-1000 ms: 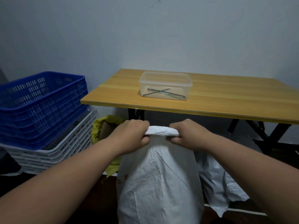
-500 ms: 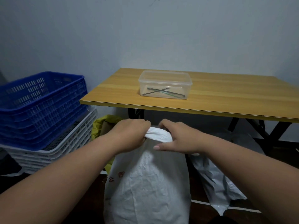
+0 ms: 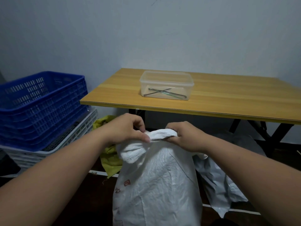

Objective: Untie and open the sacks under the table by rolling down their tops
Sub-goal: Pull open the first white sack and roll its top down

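A bare grey-blue wall backs a dim corner, and a wooden table stands against it with its near edge running just above my hands. Left of the table's left edge a blue crate is nested on a stack of white crates. The white woven sack I am working on stands on the floor just in front of the table's near edge, between a crumpled yellow sack to its left and a slack grey sack to its right, which lies partly under the table. On the tabletop, near its middle, a clear lidded box holds a few thin dark rods. My left hand pinches the bunched neck of the white sack between thumb and fingertips, index finger raised, while my right hand is curled round the twisted top, gripping it firmly. I cannot see a cord or a knot, so I judge the twist itself is the closure. To do this well I would keep the right hand anchoring the neck, tease the folds loose with the left, and only then fold the rim outward evenly, so the sack stays upright.
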